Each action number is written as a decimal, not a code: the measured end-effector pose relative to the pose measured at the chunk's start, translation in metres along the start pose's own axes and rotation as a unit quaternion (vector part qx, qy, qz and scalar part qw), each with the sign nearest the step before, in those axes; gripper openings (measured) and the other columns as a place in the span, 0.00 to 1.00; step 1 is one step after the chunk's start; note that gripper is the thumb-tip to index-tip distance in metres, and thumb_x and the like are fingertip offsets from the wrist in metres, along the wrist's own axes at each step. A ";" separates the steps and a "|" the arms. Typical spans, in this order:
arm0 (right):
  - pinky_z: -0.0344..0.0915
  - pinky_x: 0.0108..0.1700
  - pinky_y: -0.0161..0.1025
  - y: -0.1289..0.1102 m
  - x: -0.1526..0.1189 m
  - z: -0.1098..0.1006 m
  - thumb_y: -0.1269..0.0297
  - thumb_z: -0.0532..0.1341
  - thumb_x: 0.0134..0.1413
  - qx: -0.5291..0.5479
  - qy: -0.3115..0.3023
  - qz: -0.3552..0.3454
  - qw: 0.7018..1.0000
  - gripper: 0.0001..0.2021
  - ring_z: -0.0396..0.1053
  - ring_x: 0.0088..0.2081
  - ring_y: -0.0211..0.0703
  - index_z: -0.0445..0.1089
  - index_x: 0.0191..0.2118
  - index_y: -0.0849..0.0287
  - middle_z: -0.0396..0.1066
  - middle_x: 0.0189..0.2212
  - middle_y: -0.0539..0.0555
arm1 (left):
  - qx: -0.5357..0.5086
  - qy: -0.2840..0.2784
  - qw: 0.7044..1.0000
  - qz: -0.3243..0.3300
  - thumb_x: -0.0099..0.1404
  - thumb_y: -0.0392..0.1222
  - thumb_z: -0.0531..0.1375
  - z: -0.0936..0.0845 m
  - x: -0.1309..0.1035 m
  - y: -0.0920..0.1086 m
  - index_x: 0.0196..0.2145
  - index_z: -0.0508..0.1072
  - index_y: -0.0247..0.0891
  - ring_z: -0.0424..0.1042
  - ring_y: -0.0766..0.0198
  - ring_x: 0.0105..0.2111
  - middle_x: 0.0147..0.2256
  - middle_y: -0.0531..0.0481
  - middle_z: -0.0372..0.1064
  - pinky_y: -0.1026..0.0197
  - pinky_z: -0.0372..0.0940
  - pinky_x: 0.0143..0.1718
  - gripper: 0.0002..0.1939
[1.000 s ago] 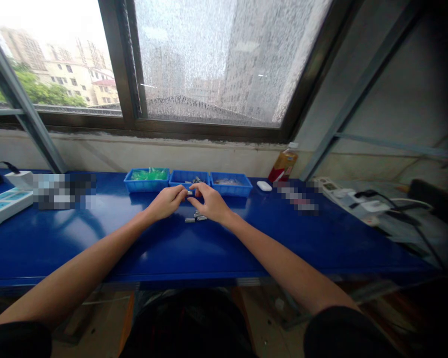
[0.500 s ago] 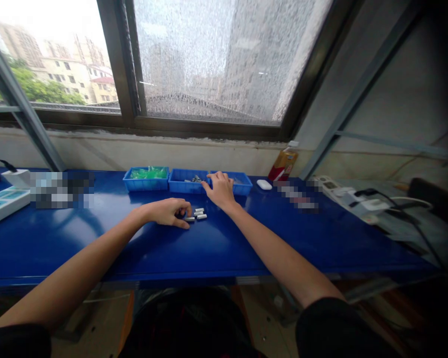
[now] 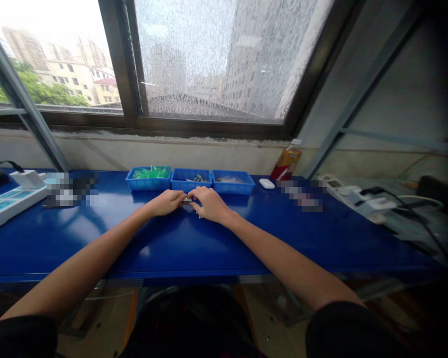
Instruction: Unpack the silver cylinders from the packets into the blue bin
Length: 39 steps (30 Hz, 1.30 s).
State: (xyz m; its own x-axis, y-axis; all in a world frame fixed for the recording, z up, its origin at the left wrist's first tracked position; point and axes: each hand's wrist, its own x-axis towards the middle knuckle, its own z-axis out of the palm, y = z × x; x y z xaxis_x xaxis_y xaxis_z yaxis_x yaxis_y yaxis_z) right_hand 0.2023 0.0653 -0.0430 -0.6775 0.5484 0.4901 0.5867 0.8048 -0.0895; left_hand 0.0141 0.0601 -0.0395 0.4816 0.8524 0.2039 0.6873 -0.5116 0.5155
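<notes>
Just in front of the middle blue bin (image 3: pixel 191 187), my two hands meet over the table. My left hand (image 3: pixel 167 203) is closed, its fingertips pinching a small silvery cylinder (image 3: pixel 187 200). From the other side my right hand (image 3: pixel 209 205) closes thumb and fingers at the same piece; whether it also holds a second small part is hidden. Under the right hand a bit of another small silvery piece (image 3: pixel 198 215) shows on the table. Small metal parts (image 3: pixel 199 179) lie in the middle bin.
The left blue bin (image 3: pixel 148 186) holds green plastic bags, and the right blue bin (image 3: pixel 233 188) has small clear items. A white case (image 3: pixel 266 184) and a drink bottle (image 3: pixel 286 161) stand right. Power strips (image 3: pixel 13 199) lie at the left, with chargers at the right.
My right hand has come back from the bins toward my left hand. My left hand has lifted a small cylinder from the table, and both hands now meet at it.
</notes>
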 end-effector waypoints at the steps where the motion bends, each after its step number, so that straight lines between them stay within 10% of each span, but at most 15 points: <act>1: 0.55 0.38 0.37 0.000 0.000 0.001 0.65 0.57 0.54 -0.007 0.002 0.001 1.000 0.07 0.63 0.37 0.41 0.67 0.39 0.60 0.67 0.33 0.54 | -0.014 0.005 1.000 -0.004 0.65 0.46 0.42 0.001 0.000 -0.001 0.25 0.65 0.36 0.64 0.65 0.24 0.22 0.51 0.64 0.62 0.60 0.30 0.19; 7: 0.56 0.38 0.37 0.004 0.003 -0.002 0.62 0.50 0.61 0.006 0.034 0.036 0.999 0.12 0.63 0.37 0.41 0.68 0.35 0.62 0.69 0.33 0.55 | -0.060 0.076 0.995 0.034 0.62 0.47 0.52 0.004 0.000 0.000 0.41 0.63 0.35 0.65 0.66 0.26 0.27 0.52 0.65 0.65 0.60 0.28 0.14; 12: 0.56 0.38 0.37 0.004 0.003 -0.004 0.63 0.48 0.61 0.019 0.039 0.044 0.998 0.13 0.64 0.35 0.41 0.67 0.32 0.62 0.68 0.30 0.56 | -0.027 0.115 0.991 0.054 0.63 0.45 0.51 0.004 0.000 0.006 0.36 0.65 0.35 0.64 0.68 0.25 0.25 0.53 0.64 0.66 0.59 0.27 0.10; 20: 0.57 0.41 0.39 0.000 0.001 -0.011 0.65 0.53 0.57 0.022 0.061 0.012 0.998 0.07 0.63 0.37 0.42 0.65 0.38 0.60 0.67 0.34 0.55 | -0.074 0.084 0.994 -0.001 0.67 0.48 0.42 0.006 0.000 0.012 0.27 0.64 0.35 0.65 0.67 0.23 0.23 0.51 0.65 0.64 0.61 0.28 0.19; 28: 0.57 0.43 0.43 0.030 0.017 -0.012 0.57 0.48 0.60 -0.065 0.173 0.148 0.972 0.15 0.60 0.41 0.48 0.68 0.36 0.61 0.65 0.36 0.59 | 0.067 0.022 0.997 0.023 0.59 0.56 0.54 0.028 -0.003 0.035 0.47 0.65 0.37 0.68 0.58 0.36 0.36 0.46 0.69 0.59 0.61 0.35 0.24; 39: 0.56 0.45 0.45 0.021 0.006 -0.001 0.55 0.53 0.56 -0.082 0.130 0.148 0.977 0.15 0.57 0.45 0.51 0.68 0.39 0.60 0.65 0.39 0.59 | 0.142 0.015 0.989 0.035 0.59 0.47 0.56 0.021 -0.008 0.039 0.36 0.68 0.38 0.68 0.60 0.35 0.39 0.47 0.64 0.60 0.62 0.37 0.11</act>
State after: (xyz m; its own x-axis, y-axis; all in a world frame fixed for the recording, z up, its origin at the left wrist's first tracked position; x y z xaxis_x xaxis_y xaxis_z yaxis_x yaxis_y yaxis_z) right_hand 0.2114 0.0856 -0.0409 -0.3451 0.6580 0.6693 0.8174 0.5612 -0.1303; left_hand 0.0486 0.0310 -0.0383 0.5200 0.8143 0.2581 0.7800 -0.5758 0.2451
